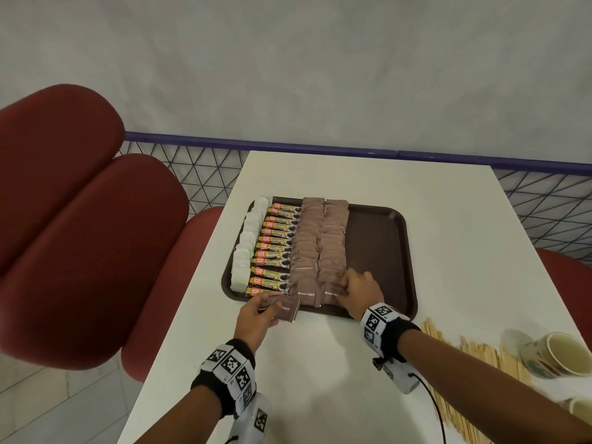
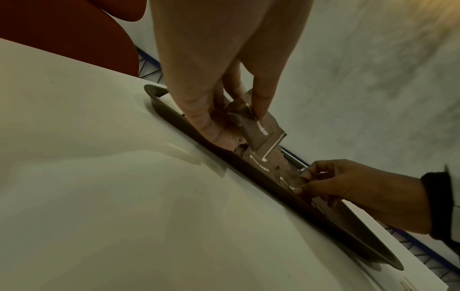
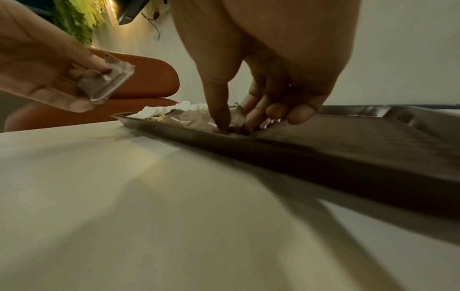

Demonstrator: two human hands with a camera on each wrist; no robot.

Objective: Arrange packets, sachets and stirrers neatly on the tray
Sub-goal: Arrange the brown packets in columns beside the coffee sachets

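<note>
A dark brown tray (image 1: 381,238) sits on the white table (image 1: 320,363). On it run a column of white packets (image 1: 248,241), a column of orange coffee-granule sticks (image 1: 277,245) and two columns of brown sugar sachets (image 1: 318,241). My left hand (image 1: 256,314) holds a small stack of brown sugar sachets (image 1: 283,309) just over the tray's near edge; the wrist view shows the stack (image 2: 259,130) pinched between thumb and fingers. My right hand (image 1: 360,288) pinches a sachet (image 3: 236,116) at the near end of the right brown column, thumb pressing down.
Wooden stirrers (image 1: 480,357) lie in a loose pile on the table at the right, beside paper cups (image 1: 554,354). The tray's right part is bare. Red upholstered seats (image 1: 73,225) stand to the left, and a wire fence (image 1: 198,174) runs behind the table.
</note>
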